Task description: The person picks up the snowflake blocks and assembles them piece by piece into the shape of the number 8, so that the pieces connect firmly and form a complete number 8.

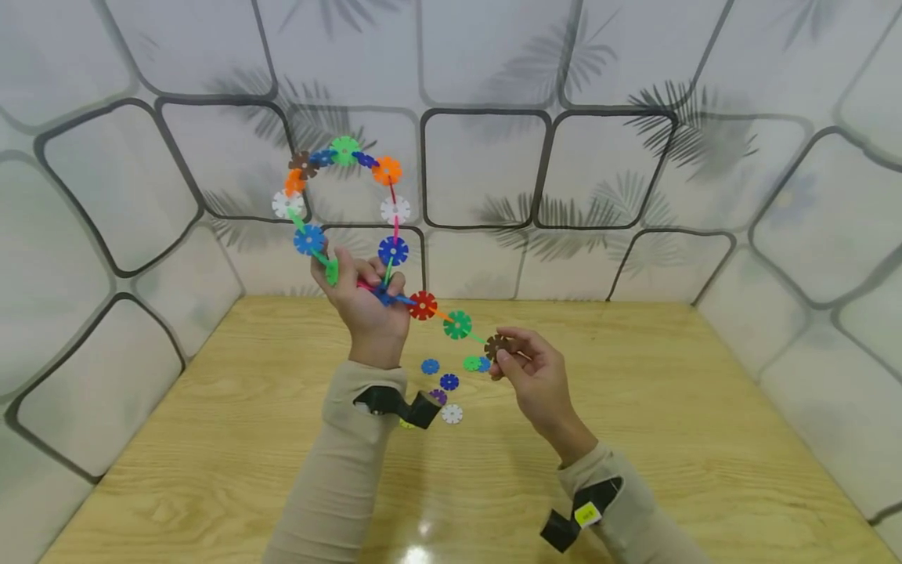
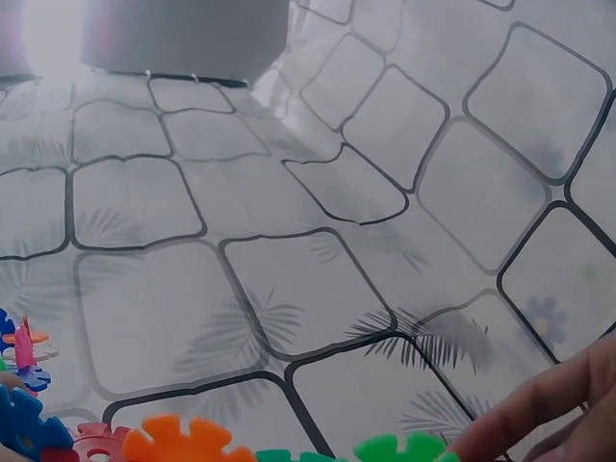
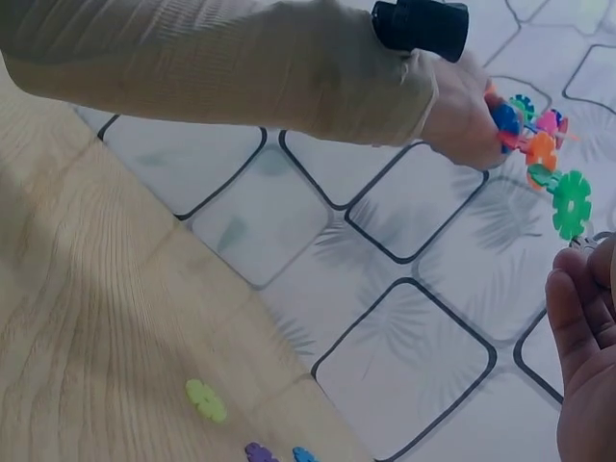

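Observation:
A chain of colourful notched plastic discs hangs above the table, joined into a loop with a tail. My left hand (image 1: 369,317) grips it at a blue disc (image 1: 384,293) where the loop meets the tail. Rightward from there run a red disc (image 1: 423,305), a green disc (image 1: 457,324) and, at the tail's end, a brown disc (image 1: 496,347). My right hand (image 1: 544,382) pinches that brown disc between thumb and fingers. In the left wrist view an orange disc (image 2: 188,441) of the tail shows along the bottom edge. The right wrist view shows the green disc (image 3: 573,205) near my right fingertips.
Several loose discs lie on the wooden table (image 1: 634,439) below the hands, among them a white disc (image 1: 452,413), a dark blue disc (image 1: 449,381) and a yellow-green disc (image 3: 205,400). A patterned cloth wall (image 1: 486,168) stands behind and along both sides.

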A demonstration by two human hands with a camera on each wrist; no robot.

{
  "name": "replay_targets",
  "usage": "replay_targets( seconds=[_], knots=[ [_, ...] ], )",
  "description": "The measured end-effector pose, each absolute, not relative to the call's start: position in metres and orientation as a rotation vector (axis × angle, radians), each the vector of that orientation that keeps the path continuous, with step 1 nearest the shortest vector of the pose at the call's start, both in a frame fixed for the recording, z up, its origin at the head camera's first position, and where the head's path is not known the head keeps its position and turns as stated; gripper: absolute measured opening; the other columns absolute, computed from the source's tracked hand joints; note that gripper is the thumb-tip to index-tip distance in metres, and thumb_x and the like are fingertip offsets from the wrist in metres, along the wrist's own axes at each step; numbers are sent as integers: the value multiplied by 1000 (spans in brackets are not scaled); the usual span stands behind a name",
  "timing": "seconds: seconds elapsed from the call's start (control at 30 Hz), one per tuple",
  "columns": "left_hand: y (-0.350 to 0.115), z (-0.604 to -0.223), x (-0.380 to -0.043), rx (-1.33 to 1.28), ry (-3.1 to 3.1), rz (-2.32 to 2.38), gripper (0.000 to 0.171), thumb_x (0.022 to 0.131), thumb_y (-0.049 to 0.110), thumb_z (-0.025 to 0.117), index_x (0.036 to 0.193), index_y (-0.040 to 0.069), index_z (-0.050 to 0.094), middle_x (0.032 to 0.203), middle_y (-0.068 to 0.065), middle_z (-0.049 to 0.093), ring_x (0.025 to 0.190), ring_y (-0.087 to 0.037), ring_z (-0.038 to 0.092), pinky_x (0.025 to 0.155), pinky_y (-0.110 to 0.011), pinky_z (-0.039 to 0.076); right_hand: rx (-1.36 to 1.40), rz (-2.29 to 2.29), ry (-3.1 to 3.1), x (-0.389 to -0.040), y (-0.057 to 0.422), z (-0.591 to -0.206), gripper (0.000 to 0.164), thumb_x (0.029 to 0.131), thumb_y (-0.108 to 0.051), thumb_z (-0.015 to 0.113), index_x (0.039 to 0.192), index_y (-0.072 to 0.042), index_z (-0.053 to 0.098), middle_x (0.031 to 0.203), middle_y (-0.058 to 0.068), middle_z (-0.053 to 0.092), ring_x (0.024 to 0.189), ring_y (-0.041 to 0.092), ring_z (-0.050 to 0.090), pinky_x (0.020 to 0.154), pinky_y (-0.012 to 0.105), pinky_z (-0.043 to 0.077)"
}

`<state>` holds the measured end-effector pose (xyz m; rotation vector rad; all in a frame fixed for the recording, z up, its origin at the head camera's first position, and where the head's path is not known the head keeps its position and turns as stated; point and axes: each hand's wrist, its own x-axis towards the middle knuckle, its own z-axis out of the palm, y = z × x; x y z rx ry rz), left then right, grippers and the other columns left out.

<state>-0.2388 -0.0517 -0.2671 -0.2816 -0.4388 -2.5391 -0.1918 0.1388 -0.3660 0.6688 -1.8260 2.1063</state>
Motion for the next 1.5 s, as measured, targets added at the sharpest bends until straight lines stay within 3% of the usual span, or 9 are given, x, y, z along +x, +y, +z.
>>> replay_targets(
  seconds=[0.4,0.8,0.93,1.07,1.5],
  knots=[
    [-51,-267,-240,-259,-414,-2554,21,106,25,37,126,25,34,57,1,35,55,-12,37,39,-17,31,683,2142,-1754,-188,139,-361,26,92,13,52,116,8,56,88,11,59,70,12,63,64,26,56],
    [-52,-267,-240,-259,-444,-2548,33,106,25,37,136,19,25,57,1,35,55,-12,36,39,-17,30,697,2114,-1759,-190,139,-360,24,91,12,54,115,9,57,86,9,60,69,12,63,63,26,56],
    [-53,-268,-239,-256,-430,-2559,29,106,26,38,133,22,29,57,1,35,55,-13,34,39,-17,30,698,2112,-1779,-187,139,-359,25,91,12,53,116,12,55,86,9,60,69,12,63,63,26,56],
    [-54,-268,-239,-247,-437,-2555,26,105,26,38,130,23,31,56,1,36,55,-12,35,39,-17,31,669,2078,-1828,-183,137,-357,26,91,12,54,117,16,52,87,12,59,70,12,64,64,27,57],
    [-57,-267,-237,-221,-408,-2576,26,106,25,37,131,24,31,57,2,35,56,-12,35,39,-16,30,646,2022,-1900,-180,134,-354,25,93,9,55,117,14,53,86,21,57,70,13,66,64,30,57]
  ],
)
